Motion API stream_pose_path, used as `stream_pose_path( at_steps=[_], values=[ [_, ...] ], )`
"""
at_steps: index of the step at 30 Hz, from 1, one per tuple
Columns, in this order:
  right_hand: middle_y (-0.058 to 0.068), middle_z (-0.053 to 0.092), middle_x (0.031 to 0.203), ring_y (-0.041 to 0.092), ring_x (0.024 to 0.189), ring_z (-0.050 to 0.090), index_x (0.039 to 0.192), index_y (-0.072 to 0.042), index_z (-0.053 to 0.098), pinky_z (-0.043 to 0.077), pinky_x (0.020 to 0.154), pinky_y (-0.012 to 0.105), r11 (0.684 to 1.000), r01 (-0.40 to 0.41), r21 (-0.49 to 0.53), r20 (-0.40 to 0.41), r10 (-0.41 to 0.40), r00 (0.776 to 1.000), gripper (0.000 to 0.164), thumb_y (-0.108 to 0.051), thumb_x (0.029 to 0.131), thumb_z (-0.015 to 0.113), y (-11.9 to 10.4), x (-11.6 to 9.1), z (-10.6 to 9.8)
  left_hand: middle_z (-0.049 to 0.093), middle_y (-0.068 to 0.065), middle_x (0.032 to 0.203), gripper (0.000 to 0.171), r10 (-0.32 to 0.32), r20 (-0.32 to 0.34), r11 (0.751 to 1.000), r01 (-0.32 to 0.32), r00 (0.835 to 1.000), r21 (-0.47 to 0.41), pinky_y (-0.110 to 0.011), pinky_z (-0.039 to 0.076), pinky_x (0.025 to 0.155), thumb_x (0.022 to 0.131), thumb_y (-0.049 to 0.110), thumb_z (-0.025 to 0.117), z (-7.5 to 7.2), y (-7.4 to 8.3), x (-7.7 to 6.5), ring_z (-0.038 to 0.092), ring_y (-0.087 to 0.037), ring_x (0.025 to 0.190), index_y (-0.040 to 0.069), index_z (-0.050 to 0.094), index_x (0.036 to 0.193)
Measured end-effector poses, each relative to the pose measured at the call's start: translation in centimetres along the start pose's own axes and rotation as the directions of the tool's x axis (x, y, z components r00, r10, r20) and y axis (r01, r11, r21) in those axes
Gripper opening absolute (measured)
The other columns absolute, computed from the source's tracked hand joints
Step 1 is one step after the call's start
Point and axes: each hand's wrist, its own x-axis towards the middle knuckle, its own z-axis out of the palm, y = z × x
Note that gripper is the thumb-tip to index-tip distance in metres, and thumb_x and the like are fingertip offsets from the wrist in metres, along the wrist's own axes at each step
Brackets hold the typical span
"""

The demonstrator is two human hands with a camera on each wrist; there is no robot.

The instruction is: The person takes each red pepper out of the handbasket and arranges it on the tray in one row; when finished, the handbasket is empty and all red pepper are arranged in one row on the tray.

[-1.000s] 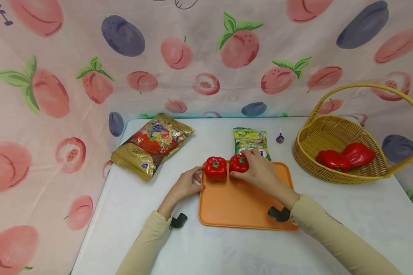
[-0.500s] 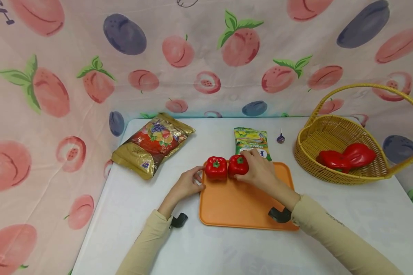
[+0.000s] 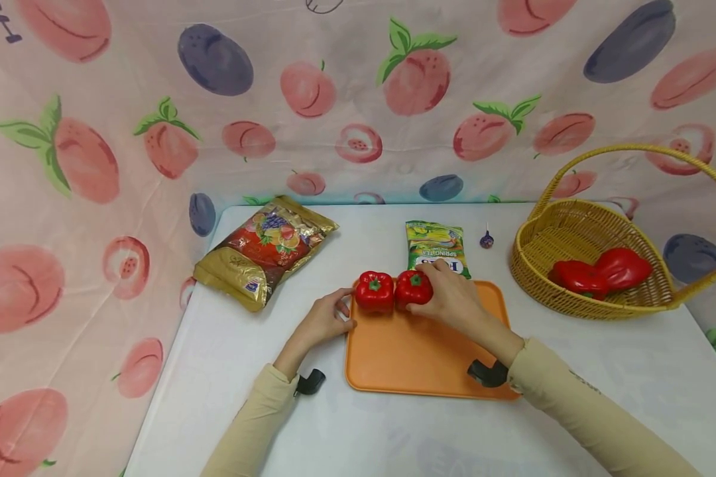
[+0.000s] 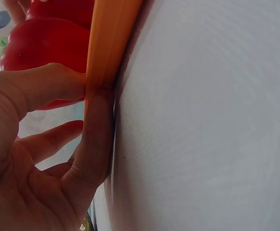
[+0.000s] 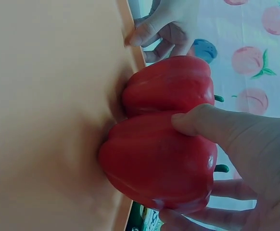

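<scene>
Left hand (image 3: 321, 319): pinching the near-left edge of an orange tray (image 3: 417, 358), thumb on one side of the rim, a finger on the other. Right hand (image 3: 447, 291): clamped round a red bell pepper (image 3: 414, 289), thumb on one face, fingers on the opposite side. The two hands are apart, both peppers between them.

Second bell pepper (image 3: 374, 293) sits upright just beside my left fingers, touching the one in my grip. Whether those fingers touch it, I cannot tell. Both have green stems up and stand at the tray's far edge.

Just beyond my right fingers: green packet (image 3: 434, 245), partly hidden by them, lettering upside down to me. Past that and to the right, a small dark lollipop (image 3: 486, 240). Well right of my right hand, a wicker basket (image 3: 531, 277) holding two red pieces (image 3: 623, 268). Beyond my left hand, leftward, a gold-and-red bag (image 3: 265, 252) lies slanted on the white worktop (image 3: 370, 437).
</scene>
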Motion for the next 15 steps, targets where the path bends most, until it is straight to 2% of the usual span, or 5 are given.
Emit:
stream_pose_path(
  at_steps=[15],
  values=[
    [0.015,0.056,0.112,0.031,0.09,0.061,0.129,-0.005,0.057,0.056,0.074,0.047,1.0,-0.013,0.023,0.008,0.013,1.0,0.072,-0.039,0.073,0.084,-0.09,0.23,0.29,0.061,-0.005,0.084,0.064,0.003,0.007,1.0,-0.003,1.0,-0.014,-0.027,0.05,0.06,0.079,0.002,0.074,-0.13,0.08,-0.05,0.06,-0.013,0.061,0.003,0.051,0.139]
  ],
)
